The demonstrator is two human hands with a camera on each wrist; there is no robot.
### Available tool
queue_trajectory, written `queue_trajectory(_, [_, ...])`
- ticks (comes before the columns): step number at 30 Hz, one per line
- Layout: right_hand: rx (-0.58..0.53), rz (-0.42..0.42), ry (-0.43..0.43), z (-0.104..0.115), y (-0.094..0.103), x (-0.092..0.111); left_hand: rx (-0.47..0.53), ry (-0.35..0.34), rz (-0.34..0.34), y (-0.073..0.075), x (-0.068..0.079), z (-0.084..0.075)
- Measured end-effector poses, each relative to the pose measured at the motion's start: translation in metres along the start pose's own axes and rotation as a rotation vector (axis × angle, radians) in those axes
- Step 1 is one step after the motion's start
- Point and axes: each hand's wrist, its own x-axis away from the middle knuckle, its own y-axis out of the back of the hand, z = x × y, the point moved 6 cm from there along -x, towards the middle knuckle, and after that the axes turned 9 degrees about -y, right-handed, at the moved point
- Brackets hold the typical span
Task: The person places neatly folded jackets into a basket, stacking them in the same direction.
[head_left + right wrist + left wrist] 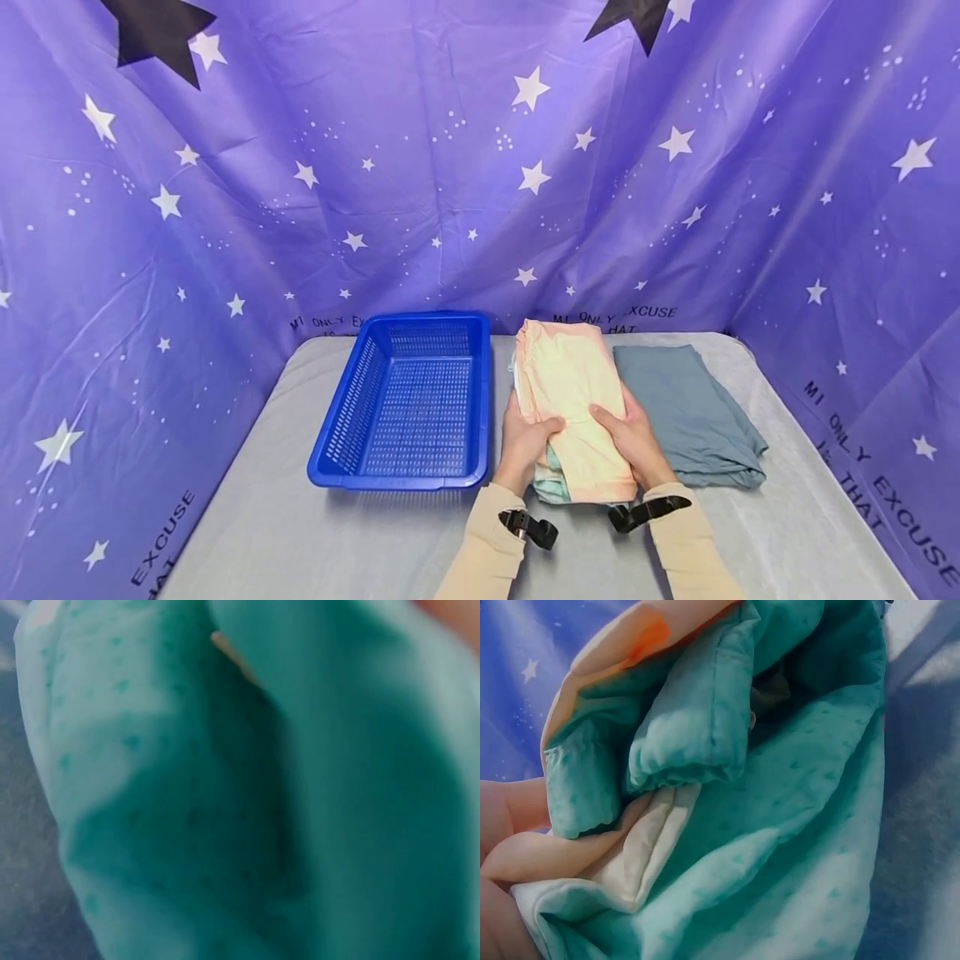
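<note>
A folded garment (573, 375), peach on top with teal layers at its lower end, is held up between both hands in the head view. My left hand (525, 437) grips its left edge and my right hand (632, 429) the right edge, thumbs lying on the peach face and the other fingers hidden beneath. Seen from the left wrist, the teal fabric (802, 795) has a small print, gathered cuffs (690, 742) and a cream strip, with finger skin at the left. Blurred teal folds (135, 787) fill most of the right wrist view.
Left of the hands stands a blue plastic basket (484, 400) with perforated walls and nothing in it. A grey-green folded cloth (678, 408) lies on the table to the right. Purple star-printed curtains (450, 167) enclose the grey-covered table (810, 542) at back and sides.
</note>
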Motion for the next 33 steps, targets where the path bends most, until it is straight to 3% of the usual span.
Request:
queue_trajectory(14, [-0.042, 0.113, 0.030, 0.021, -0.005, 0.012, -0.041, -0.075, 0.039, 0.002, 0.003, -0.038])
queue_trajectory(23, [-0.049, 0.220, 0.058, 0.036, -0.013, 0.020, -0.049, -0.080, 0.063, 0.008, 0.000, -0.055])
queue_trajectory(33, [-0.050, 0.248, 0.079, 0.057, -0.024, 0.026, -0.035, -0.133, 0.123, 0.020, -0.008, -0.079])
